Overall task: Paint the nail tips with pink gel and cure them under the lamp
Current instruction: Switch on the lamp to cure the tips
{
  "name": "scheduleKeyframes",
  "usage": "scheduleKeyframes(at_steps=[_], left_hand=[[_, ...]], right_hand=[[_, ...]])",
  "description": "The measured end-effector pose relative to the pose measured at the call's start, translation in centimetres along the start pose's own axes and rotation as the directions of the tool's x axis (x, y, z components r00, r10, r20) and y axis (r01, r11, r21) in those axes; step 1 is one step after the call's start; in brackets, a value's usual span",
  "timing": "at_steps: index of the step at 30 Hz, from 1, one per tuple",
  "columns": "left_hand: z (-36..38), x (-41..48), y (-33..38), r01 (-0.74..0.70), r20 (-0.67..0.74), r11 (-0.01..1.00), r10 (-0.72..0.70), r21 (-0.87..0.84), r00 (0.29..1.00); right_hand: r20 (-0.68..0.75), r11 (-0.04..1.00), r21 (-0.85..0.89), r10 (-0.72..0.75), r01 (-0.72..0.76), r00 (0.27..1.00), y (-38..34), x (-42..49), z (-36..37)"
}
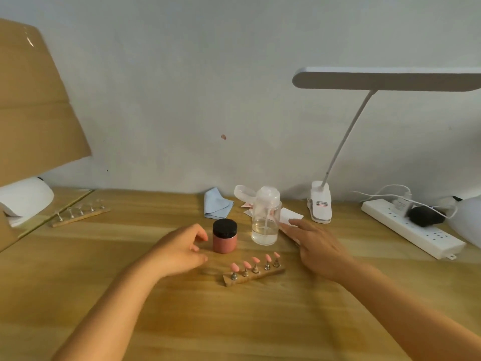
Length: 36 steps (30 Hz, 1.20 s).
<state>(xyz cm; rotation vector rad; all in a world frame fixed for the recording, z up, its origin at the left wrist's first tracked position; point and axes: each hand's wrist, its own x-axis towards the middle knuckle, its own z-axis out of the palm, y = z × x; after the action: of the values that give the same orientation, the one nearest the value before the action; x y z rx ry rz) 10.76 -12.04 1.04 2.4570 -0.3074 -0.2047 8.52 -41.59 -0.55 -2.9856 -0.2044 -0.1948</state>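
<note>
Plainly, the head view looks down on a wooden table [234, 321] with both forearms reaching in over it. The left hand [179, 248] hovers with its fingers loosely curled and holding nothing. Its fingertips are just beside the jar of pink gel [225, 235], probably to steady it or pick it up. The black lid is on the jar.

The right hand [320, 246] lies flatter, fingers stretched forward and slightly spread. The fingertips reach a thin flat item beside the clear pump bottle [265, 220] (I cannot tell what that item is, nor whether the fingers press it).

Between the two hands, near the front, five nail tips [255, 259] stand on metal pegs in a wooden holder [260, 276]. They are raised and spaced apart, so a brush can get round each one without smearing its neighbour. All five look pink, so the painting seems well along for this row.

Far to the left, well apart from the hands, the white curing lamp [28, 198] sits at the table's back edge. A second holder [80, 214] with clear, unpainted tips lies near it. A clip-on desk lamp [321, 201] stands at the back right, its head over the work area for light.
</note>
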Motion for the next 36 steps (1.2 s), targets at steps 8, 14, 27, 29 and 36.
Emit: scheduleKeyframes(at_steps=[8,14,27,29,36], left_hand=[[-3.0,-2.2,1.7,-0.063,0.387,0.975,-0.025,0.214,0.922],[-5.5,-3.5,2.0,-0.116,0.407,0.99,0.073,0.083,0.91],[15.0,-2.3,17.8,-0.323,0.281,0.871,0.436,-0.369,0.855],[19.0,-1.5,22.3,-0.344,0.249,0.829,0.481,-0.441,0.841],[30.2,-0.9,33.9,-0.321,0.078,0.822,0.401,-0.47,0.913]], right_hand=[[-0.037,0.978,0.205,-0.034,0.041,0.999,-1.9,-4.4,1.4],[-0.099,0.968,0.247,-0.02,0.044,0.995,-3.1,-6.2,-0.3],[-0.306,0.511,0.656,0.853,-0.555,0.423,21.2,-29.3,-8.6],[-0.308,0.429,0.691,0.903,-0.581,0.301,25.2,-30.0,-8.6],[-0.227,0.262,0.712,0.964,-0.651,0.139,31.9,-23.3,-7.3]])
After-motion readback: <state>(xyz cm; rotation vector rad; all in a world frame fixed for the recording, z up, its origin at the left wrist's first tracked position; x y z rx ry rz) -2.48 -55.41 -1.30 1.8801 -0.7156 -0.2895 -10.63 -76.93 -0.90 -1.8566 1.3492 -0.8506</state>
